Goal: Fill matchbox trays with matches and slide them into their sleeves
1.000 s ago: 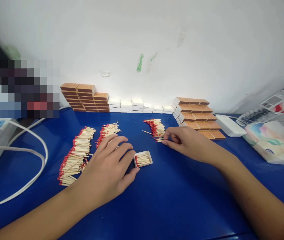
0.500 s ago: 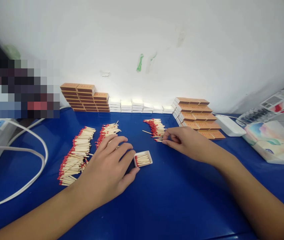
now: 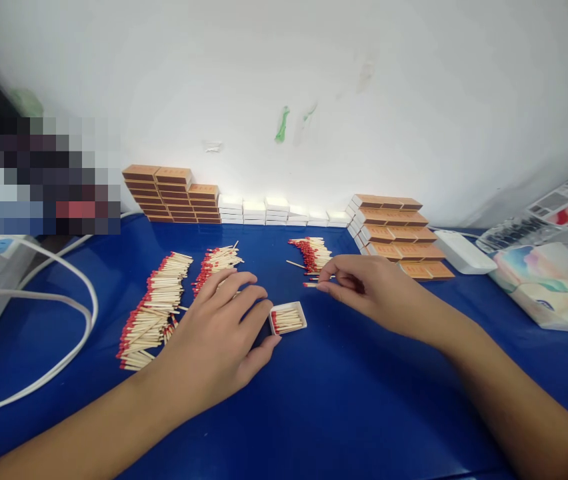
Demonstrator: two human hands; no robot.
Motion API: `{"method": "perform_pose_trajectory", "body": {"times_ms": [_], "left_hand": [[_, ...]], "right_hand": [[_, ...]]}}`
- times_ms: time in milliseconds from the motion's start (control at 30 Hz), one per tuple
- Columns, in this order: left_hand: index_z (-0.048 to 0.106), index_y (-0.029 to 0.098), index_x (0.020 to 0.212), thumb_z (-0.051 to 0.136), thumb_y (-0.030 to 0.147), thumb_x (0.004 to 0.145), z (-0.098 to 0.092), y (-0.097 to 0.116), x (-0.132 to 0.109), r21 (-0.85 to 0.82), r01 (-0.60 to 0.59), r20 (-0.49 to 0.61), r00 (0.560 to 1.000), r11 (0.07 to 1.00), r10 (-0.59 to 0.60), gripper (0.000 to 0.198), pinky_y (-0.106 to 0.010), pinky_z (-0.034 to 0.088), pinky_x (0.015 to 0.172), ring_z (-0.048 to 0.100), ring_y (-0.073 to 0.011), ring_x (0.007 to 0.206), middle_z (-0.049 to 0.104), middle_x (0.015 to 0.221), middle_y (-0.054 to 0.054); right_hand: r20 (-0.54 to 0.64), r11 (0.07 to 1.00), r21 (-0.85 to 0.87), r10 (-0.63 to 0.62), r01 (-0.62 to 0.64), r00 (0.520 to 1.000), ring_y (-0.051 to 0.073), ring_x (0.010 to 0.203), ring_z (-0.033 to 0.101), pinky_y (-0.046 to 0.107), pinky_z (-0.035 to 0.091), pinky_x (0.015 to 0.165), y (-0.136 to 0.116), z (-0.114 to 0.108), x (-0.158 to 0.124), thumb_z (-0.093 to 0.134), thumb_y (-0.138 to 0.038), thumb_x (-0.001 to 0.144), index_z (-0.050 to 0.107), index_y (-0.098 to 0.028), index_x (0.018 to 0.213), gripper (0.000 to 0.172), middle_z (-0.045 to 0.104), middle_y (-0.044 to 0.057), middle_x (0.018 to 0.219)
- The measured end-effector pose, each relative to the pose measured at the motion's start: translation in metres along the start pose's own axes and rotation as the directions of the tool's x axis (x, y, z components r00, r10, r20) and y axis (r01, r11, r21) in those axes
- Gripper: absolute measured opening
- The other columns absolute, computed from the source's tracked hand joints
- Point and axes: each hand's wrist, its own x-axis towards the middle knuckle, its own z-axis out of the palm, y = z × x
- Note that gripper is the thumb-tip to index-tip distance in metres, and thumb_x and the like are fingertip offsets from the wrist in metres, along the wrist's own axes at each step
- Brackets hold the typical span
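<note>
A white matchbox tray (image 3: 300,325) holding a layer of red-headed matches (image 3: 289,319) lies on the blue table. My left hand (image 3: 221,327) has its thumb and index finger at the tray's left corners, steadying it, while the other fingers are spread loosely. Thumb and index finger of my right hand (image 3: 364,287) pinch a match (image 3: 310,285), its red head pointing left. Just behind those fingertips is a small match pile (image 3: 314,253). Two larger piles are on the left: a long row of matches (image 3: 157,307) and a shorter heap (image 3: 214,263), partly hidden by my left hand.
Brown matchboxes (image 3: 171,197) are stacked along the wall at left, and more matchboxes (image 3: 394,233) rise in steps at right. White trays (image 3: 277,210) stand between them. White cables (image 3: 91,300) curve at left. A white adapter (image 3: 464,252) and tissue pack (image 3: 549,287) lie at right.
My right hand has drawn a match slightly left and toward me, away from the small pile. My left hand and the tray have stayed nearly still.
</note>
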Motion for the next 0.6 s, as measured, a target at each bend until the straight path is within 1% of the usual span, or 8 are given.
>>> {"method": "perform_pose_trajectory", "body": {"times_ms": [67, 133, 200, 267, 367, 500, 533, 600], "left_hand": [[0.076, 0.012, 0.111, 0.067, 0.031, 0.104, 0.001, 0.000, 0.000, -0.006, 0.002, -0.001, 1.000, 1.000, -0.002, 0.022, -0.058, 0.055, 0.110, 0.070, -0.0359, 0.120, 0.079, 0.111, -0.011], [0.076, 0.012, 0.111, 0.067, 0.031, 0.104, 0.001, 0.000, -0.001, -0.013, 0.005, 0.000, 1.000, 1.000, -0.005, 0.022, -0.058, 0.054, 0.111, 0.069, -0.0356, 0.120, 0.079, 0.111, -0.011], [0.076, 0.013, 0.112, 0.067, 0.030, 0.104, 0.002, 0.000, -0.001, -0.019, 0.010, 0.002, 1.000, 1.000, -0.010, 0.021, -0.057, 0.054, 0.112, 0.069, -0.0353, 0.121, 0.079, 0.112, -0.010], [0.075, 0.013, 0.112, 0.067, 0.030, 0.104, 0.002, 0.000, -0.001, -0.024, 0.016, 0.006, 1.000, 1.000, -0.016, 0.020, -0.057, 0.053, 0.113, 0.069, -0.0351, 0.122, 0.079, 0.113, -0.010], [0.075, 0.014, 0.113, 0.068, 0.030, 0.103, 0.001, 0.000, -0.001, -0.024, 0.020, 0.011, 1.000, 1.000, -0.020, 0.020, -0.057, 0.053, 0.113, 0.069, -0.0354, 0.122, 0.079, 0.114, -0.010], [0.075, 0.014, 0.113, 0.069, 0.031, 0.103, 0.001, 0.001, -0.002, -0.024, 0.020, 0.017, 1.000, 1.000, -0.020, 0.021, -0.057, 0.053, 0.114, 0.069, -0.0358, 0.123, 0.080, 0.114, -0.010], [0.075, 0.014, 0.113, 0.068, 0.031, 0.103, 0.000, 0.001, -0.002, -0.024, 0.018, 0.017, 1.000, 1.000, -0.018, 0.021, -0.057, 0.054, 0.113, 0.069, -0.0358, 0.123, 0.080, 0.114, -0.010], [0.076, 0.013, 0.113, 0.068, 0.030, 0.103, 0.000, 0.001, -0.002, -0.021, 0.015, 0.012, 1.000, 1.000, -0.015, 0.022, -0.058, 0.054, 0.113, 0.070, -0.0359, 0.122, 0.080, 0.113, -0.011]], "right_hand": [[-0.026, 0.998, 0.031, -0.049, 0.050, 0.998, 0.014, 0.060, 0.049, 0.027, 0.036, 0.060, -0.014, 0.006, -0.003, 0.064, -0.036, 0.108, 0.073, -0.024, 0.101, 0.017, 0.053, -0.004, 0.068], [-0.017, 0.993, 0.033, -0.109, 0.110, 0.994, 0.014, 0.062, 0.051, 0.027, 0.038, 0.063, -0.026, 0.016, -0.005, 0.065, -0.031, 0.108, 0.072, -0.023, 0.104, 0.012, 0.056, -0.004, 0.073], [0.005, 0.986, 0.031, -0.167, 0.166, 0.986, 0.013, 0.065, 0.053, 0.026, 0.040, 0.065, -0.033, 0.026, -0.005, 0.064, -0.024, 0.107, 0.071, -0.021, 0.104, 0.008, 0.060, -0.003, 0.077], [0.020, 0.981, 0.046, -0.191, 0.190, 0.981, 0.013, 0.065, 0.054, 0.026, 0.041, 0.066, -0.034, 0.030, -0.004, 0.065, -0.022, 0.107, 0.070, -0.021, 0.104, 0.006, 0.061, -0.003, 0.079], [-0.020, 0.987, 0.051, -0.152, 0.153, 0.988, 0.013, 0.064, 0.052, 0.026, 0.040, 0.065, -0.025, 0.025, -0.002, 0.066, -0.028, 0.108, 0.071, -0.022, 0.104, 0.008, 0.060, -0.003, 0.077], [-0.162, 0.998, -0.044, -0.054, 0.048, 0.985, 0.015, 0.063, 0.051, 0.028, 0.036, 0.061, -0.004, 0.007, 0.001, 0.063, -0.034, 0.108, 0.072, -0.023, 0.100, 0.016, 0.058, -0.002, 0.072], [-0.170, 0.997, -0.074, -0.025, 0.012, 0.985, 0.016, 0.064, 0.052, 0.029, 0.034, 0.060, 0.001, 0.004, 0.001, 0.062, -0.034, 0.108, 0.072, -0.023, 0.099, 0.017, 0.059, -0.002, 0.072], [-0.133, 0.991, -0.126, 0.029, -0.046, 0.991, 0.017, 0.065, 0.054, 0.029, 0.033, 0.060, 0.009, 0.002, 0.004, 0.061, -0.033, 0.106, 0.072, -0.023, 0.096, 0.017, 0.061, 0.000, 0.074]]}}
